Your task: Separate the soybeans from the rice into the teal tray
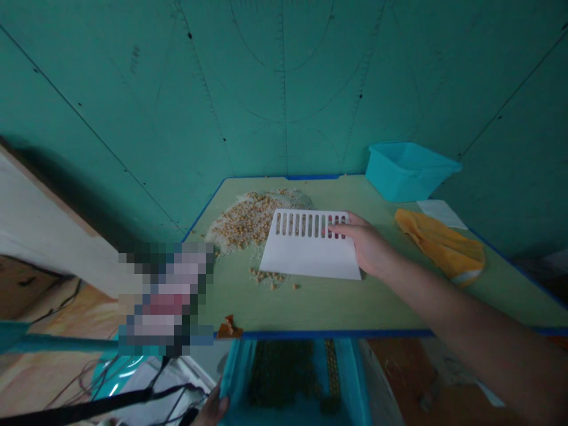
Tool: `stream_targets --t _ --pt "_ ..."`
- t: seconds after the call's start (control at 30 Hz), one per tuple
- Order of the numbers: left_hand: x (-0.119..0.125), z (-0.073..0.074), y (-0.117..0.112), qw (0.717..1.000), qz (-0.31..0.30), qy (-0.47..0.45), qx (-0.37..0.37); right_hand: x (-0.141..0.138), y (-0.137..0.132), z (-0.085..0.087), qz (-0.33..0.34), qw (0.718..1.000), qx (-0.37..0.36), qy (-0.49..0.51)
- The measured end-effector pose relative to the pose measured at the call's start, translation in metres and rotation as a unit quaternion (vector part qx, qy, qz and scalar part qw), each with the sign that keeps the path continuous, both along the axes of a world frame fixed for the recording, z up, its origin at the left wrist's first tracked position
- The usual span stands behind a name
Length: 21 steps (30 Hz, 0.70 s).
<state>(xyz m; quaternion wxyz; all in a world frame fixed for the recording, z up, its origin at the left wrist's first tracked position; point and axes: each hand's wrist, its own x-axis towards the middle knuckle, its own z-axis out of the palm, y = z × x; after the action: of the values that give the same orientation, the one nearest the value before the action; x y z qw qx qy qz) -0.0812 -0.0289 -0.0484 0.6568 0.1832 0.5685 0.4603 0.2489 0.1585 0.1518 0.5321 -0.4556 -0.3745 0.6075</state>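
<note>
My right hand reaches in from the right and grips a white slotted plastic scraper by its right end, the thumb lying over the slots. The scraper is tilted above the table, beside a spread heap of yellowish beans mixed with pale grains. A few loose beans lie near its lower left corner. At the bottom edge, my left hand shows only in part, its fingers closed on the left rim of a blue plastic tub. Dark green contents and a strip of beans are inside the tub, below the table edge.
The pale green table has a blue edge. A turquoise bin stands at its back right, near a yellow cloth and a white sheet. A blurred-out object rises at the left; orange scraps lie at the front edge.
</note>
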Motion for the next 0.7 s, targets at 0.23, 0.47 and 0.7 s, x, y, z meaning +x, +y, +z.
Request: stream_targets --t 0.23,0.47,0.7 --pt "0.004 0.016 0.004 1.0 -0.009 0.025 -0.011 -0.001 -0.002 0.002 0.026 0.999 -0.021 -0.002" --pt "0.007 0.023 0.002 1.0 0.014 -0.001 -0.01 0.0 -0.002 0.0 0.043 0.999 -0.023 0.006" --pt "0.015 0.017 0.002 0.999 0.034 -0.014 0.0 -0.002 -0.002 0.0 0.034 0.999 -0.025 0.001"
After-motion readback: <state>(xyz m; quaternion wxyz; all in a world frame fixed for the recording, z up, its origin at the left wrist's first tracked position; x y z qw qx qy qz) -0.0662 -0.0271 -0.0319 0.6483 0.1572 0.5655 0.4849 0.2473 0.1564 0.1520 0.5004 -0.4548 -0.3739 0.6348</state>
